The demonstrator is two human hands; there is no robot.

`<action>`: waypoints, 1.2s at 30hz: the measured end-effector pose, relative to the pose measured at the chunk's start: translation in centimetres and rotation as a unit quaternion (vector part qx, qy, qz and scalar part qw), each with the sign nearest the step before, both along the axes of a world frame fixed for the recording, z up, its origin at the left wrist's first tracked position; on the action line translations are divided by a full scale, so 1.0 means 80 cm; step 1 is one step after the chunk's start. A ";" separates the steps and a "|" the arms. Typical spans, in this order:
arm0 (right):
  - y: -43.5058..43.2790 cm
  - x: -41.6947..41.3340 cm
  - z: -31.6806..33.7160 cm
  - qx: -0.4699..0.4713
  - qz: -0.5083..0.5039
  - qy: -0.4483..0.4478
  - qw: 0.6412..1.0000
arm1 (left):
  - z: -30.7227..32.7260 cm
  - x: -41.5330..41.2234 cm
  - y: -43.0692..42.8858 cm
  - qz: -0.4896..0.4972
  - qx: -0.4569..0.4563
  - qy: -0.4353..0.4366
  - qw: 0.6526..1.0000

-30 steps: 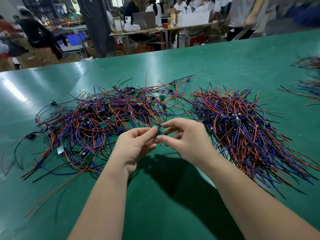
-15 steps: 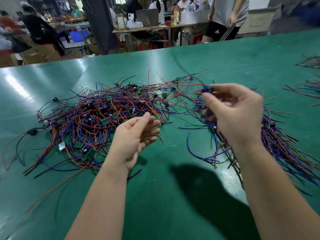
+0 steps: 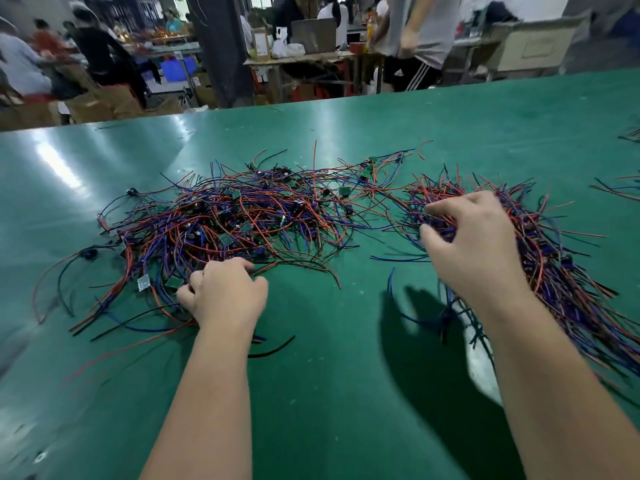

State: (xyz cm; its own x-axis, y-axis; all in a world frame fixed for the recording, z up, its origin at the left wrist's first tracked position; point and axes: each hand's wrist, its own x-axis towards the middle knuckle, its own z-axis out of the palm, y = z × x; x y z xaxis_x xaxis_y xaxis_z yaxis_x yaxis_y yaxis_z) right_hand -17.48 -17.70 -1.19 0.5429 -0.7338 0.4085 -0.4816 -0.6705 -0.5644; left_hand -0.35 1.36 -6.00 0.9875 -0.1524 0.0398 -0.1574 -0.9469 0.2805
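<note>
**Hands on two heaps of wire**

Head view: the green table (image 3: pixel 346 393) carries two heaps of red, blue and black wires. The left tangle (image 3: pixel 242 220) is loose and wide, with small green circuit boards (image 3: pixel 174 283) scattered through it. The right bundle (image 3: pixel 554 271) is denser, its strands running from far left to near right. The two heaps lie just beside each other, joined by a few stray strands.

The left hand (image 3: pixel 225 292) sits knuckles up at the near edge of the left tangle. Its fingers are curled down among the wires, but whether they grasp any strand cannot be told. The right hand (image 3: pixel 474 244) rests on the left end of the right bundle, thumb and curled fingers closed round a clump of its wires.

A loose black wire (image 3: pixel 273 349) lies on the table near the left forearm. Beyond the far edge of the table, people stand blurred at other work tables.
</note>
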 end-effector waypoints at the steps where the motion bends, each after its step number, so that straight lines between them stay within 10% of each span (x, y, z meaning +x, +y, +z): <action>1: 0.006 0.003 -0.002 0.003 0.018 -0.001 1.000 | 0.000 0.003 0.001 0.013 -0.004 -0.012 1.000; 9: 0.023 0.017 -0.019 0.014 0.099 0.004 0.995 | 0.000 0.019 0.022 0.063 -0.156 -0.105 0.980; 15: 0.029 0.022 -0.023 0.076 0.151 -0.049 0.984 | 0.022 -0.016 -0.001 -0.133 -0.432 -0.312 0.836; 19: 0.043 0.028 -0.025 0.259 0.314 -0.065 0.911 | 0.025 -0.072 -0.037 -0.298 -0.477 -0.304 0.769; 23: 0.045 0.035 -0.029 0.219 0.325 -0.116 0.912 | 0.019 -0.109 -0.059 -0.428 -0.465 -0.246 0.735; 36: 0.021 0.037 -0.020 0.510 0.201 -0.406 0.731 | 0.025 -0.087 -0.050 -0.260 -0.470 -0.306 0.786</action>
